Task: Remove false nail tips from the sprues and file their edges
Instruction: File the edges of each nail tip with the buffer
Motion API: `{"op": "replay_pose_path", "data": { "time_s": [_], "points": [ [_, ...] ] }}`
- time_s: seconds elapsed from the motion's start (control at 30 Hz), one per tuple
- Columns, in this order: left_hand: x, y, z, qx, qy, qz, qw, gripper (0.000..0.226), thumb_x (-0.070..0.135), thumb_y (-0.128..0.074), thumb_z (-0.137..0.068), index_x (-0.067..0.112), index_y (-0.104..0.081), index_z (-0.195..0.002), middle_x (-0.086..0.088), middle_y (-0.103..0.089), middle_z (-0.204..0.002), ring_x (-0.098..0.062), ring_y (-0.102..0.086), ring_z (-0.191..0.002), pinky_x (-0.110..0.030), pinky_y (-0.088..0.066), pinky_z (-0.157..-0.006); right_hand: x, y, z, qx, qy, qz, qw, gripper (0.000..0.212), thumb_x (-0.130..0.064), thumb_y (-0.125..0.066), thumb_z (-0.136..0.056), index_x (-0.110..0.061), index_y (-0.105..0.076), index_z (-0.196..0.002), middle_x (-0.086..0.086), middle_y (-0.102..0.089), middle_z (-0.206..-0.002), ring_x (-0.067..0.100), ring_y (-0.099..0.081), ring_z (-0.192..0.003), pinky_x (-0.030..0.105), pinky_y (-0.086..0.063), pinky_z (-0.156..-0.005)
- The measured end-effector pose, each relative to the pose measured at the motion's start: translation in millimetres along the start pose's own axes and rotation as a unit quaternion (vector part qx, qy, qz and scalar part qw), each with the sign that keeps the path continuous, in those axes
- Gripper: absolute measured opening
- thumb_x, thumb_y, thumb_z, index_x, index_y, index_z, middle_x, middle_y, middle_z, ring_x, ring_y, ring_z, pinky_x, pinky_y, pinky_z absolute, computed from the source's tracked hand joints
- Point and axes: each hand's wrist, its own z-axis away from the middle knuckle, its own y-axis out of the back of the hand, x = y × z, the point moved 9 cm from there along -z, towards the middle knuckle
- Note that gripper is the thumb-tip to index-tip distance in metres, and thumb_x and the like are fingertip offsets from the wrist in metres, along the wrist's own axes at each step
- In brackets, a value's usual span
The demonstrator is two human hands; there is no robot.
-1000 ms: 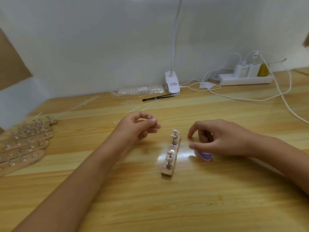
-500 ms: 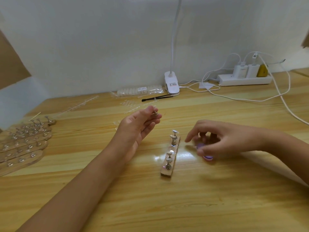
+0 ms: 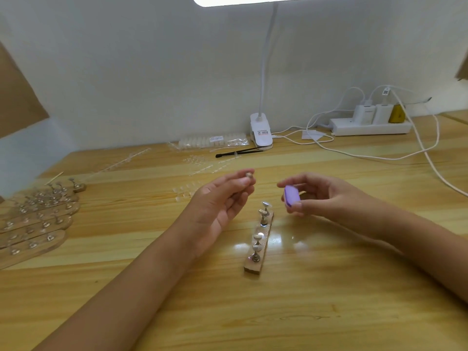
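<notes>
Wooden surface point(image 3: 304, 312), above which the left hand point(image 3: 220, 206), palm up, and right hand point(image 3: 321, 196) are held apart. A wooden strip point(image 3: 260, 239) of metal pegs is laid between them. A purple file block point(image 3: 291, 196) is gripped by the right hand. Clear nail tips point(image 3: 183, 192) are scattered behind the left hand, by which a small peg point(image 3: 249, 175) is pinched.

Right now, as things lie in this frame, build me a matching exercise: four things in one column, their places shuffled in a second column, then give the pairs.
Things
1. purple oval filing block
2. small grey peg
3. narrow wooden strip with metal pegs
4. thin black brush

Places
A. on the wooden table, beside the white clip lamp base
B. pinched at the fingertips of the left hand
C. on the table, between the two forearms
D. held in the fingers of the right hand

Pairs: 1-D, 2-B, 3-C, 4-A
</notes>
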Motion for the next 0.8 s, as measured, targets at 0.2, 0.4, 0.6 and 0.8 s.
{"op": "replay_pose_path", "data": {
  "time_s": [0.2, 0.4, 0.6, 0.8],
  "points": [
    [-1.8, -17.4, 6.0, -0.026, -0.028, -0.102, 0.994, 0.025, 0.029, -0.076, -0.072, 0.022, -0.080, -0.095, 0.005, -0.071, -0.089, -0.005, -0.065, -0.086, -0.017, -0.052, -0.083, -14.2, -24.0, 0.1, 0.053, 0.047, -0.166, 0.984, 0.045, -0.011, -0.075, -0.069, -0.024, -0.071, -0.112, 0.000, -0.069, -0.099, 0.012, -0.067, -0.081, 0.022, -0.055, -0.076],
    [1.4, -23.8, 8.5, -0.034, -0.053, -0.135, 0.989, 0.021, 0.034, -0.077, -0.077, 0.028, -0.079, -0.097, 0.008, -0.074, -0.097, -0.003, -0.066, -0.095, -0.024, -0.048, -0.094, -24.1, -26.0, 5.9, 0.074, 0.070, -0.221, 0.970, 0.037, -0.005, -0.058, -0.088, -0.024, -0.072, -0.116, 0.004, -0.071, -0.112, 0.017, -0.068, -0.100, 0.024, -0.056, -0.082],
    [1.4, -28.9, 11.6, -0.056, -0.050, -0.117, 0.990, 0.019, 0.028, -0.075, -0.083, 0.025, -0.079, -0.101, -0.002, -0.076, -0.107, -0.011, -0.070, -0.103, -0.019, -0.052, -0.090, -30.2, -27.4, 9.4, 0.077, 0.080, -0.181, 0.977, 0.030, -0.021, -0.066, -0.079, -0.022, -0.075, -0.107, 0.007, -0.072, -0.108, 0.016, -0.070, -0.098, 0.023, -0.056, -0.078],
    [-0.8, -24.0, 10.5, -0.031, -0.047, -0.128, 0.990, 0.025, 0.035, -0.077, -0.075, 0.024, -0.079, -0.097, -0.002, -0.076, -0.102, -0.011, -0.070, -0.097, -0.023, -0.053, -0.090, -23.5, -22.8, 9.0, 0.113, 0.064, -0.174, 0.976, 0.035, -0.027, -0.070, -0.076, -0.013, -0.071, -0.108, 0.010, -0.073, -0.105, 0.025, -0.070, -0.100, 0.027, -0.058, -0.080]
  ]
}}
